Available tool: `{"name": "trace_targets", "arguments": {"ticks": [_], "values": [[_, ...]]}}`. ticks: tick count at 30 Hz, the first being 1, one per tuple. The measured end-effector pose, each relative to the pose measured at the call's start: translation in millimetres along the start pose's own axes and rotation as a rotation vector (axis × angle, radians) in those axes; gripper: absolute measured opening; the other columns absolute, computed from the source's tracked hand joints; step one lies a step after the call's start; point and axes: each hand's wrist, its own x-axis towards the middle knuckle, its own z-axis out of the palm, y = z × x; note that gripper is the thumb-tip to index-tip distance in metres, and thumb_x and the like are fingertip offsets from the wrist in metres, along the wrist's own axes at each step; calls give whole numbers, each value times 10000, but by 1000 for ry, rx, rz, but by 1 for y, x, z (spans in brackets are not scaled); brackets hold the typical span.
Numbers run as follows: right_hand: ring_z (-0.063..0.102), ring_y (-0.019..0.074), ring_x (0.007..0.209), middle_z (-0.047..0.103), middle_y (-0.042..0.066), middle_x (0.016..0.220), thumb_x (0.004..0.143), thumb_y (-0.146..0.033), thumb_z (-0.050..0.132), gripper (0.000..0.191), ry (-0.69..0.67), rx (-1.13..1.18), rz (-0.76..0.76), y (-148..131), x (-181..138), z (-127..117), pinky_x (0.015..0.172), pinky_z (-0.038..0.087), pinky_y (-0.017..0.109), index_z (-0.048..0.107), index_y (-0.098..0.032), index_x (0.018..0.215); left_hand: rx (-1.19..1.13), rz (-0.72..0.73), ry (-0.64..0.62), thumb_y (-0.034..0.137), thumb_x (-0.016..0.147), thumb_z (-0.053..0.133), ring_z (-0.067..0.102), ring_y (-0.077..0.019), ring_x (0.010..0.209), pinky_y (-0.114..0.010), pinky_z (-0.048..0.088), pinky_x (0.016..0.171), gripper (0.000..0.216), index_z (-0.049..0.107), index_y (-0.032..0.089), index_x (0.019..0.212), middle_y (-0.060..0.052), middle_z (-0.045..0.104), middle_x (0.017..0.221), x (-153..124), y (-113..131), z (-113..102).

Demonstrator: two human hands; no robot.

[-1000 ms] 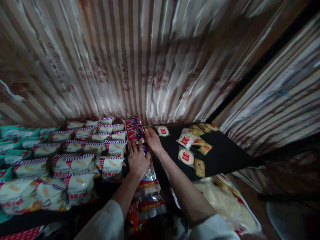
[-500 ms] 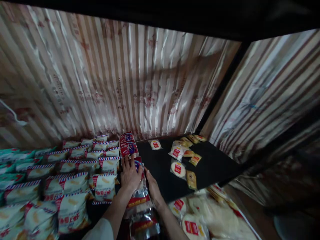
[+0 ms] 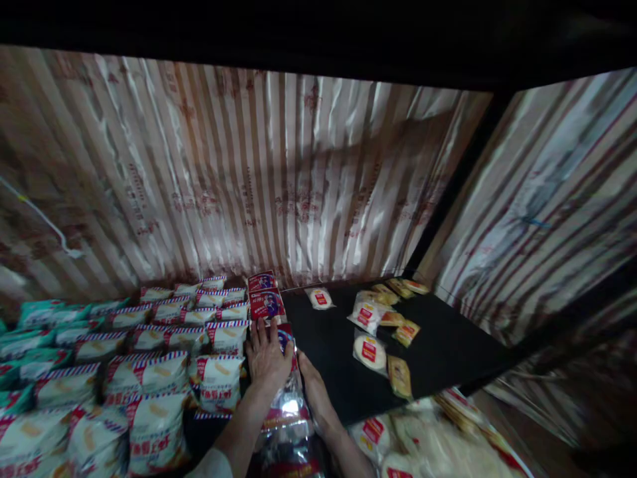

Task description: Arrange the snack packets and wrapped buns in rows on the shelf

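My left hand [image 3: 267, 358] lies flat, fingers spread, on top of a clear snack packet with a red band [image 3: 288, 408] in a row of such packets on a black shelf [image 3: 448, 345]. My right hand [image 3: 312, 388] rests against the right side of the same packet, fingers stretched along its edge. Two red-and-blue packets [image 3: 265, 299] stand just beyond my fingertips at the back of the row.
White bread packets with red-blue striped edges [image 3: 149, 345] fill the shelf's left, green packets [image 3: 30, 325] farther left. Small round cakes and yellow packets [image 3: 378, 318] lie scattered on the right. A striped plastic sheet [image 3: 298, 179] hangs behind. A bag of cakes [image 3: 428, 445] sits below right.
My right hand has drawn back from the red-and-blue packets at the rear to the side of the clear packet. The view has tilted, and a dark shelf edge now shows on top.
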Motion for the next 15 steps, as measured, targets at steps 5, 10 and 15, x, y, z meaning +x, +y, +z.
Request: {"name": "trace_targets", "arguments": {"ticks": [5, 10, 15], "values": [[579, 281, 1117, 701, 80, 1092, 568, -719, 682, 684, 22, 19, 4, -5, -5, 3, 1052, 355, 400, 727, -189, 998, 19, 45, 59, 409, 857, 479, 225, -351, 1398, -482, 241, 1118, 614, 403, 141, 1403, -175, 363, 1473, 1, -3, 2], [545, 286, 1170, 687, 81, 1133, 549, -722, 686, 700, 73, -33, -41, -2, -4, -2, 1066, 342, 403, 729, -187, 999, 30, 82, 95, 411, 858, 481, 229, -347, 1397, -465, 211, 1137, 619, 410, 111, 1396, -185, 351, 1477, 0, -5, 2], [509, 293, 1221, 660, 87, 1191, 519, -709, 708, 699, 162, -30, -42, 9, -6, -20, 1103, 296, 411, 732, -194, 992, 41, 93, 100, 403, 862, 488, 251, -362, 1386, -479, 221, 1132, 627, 386, 115, 1410, -188, 346, 1479, 0, -4, 3]]}}
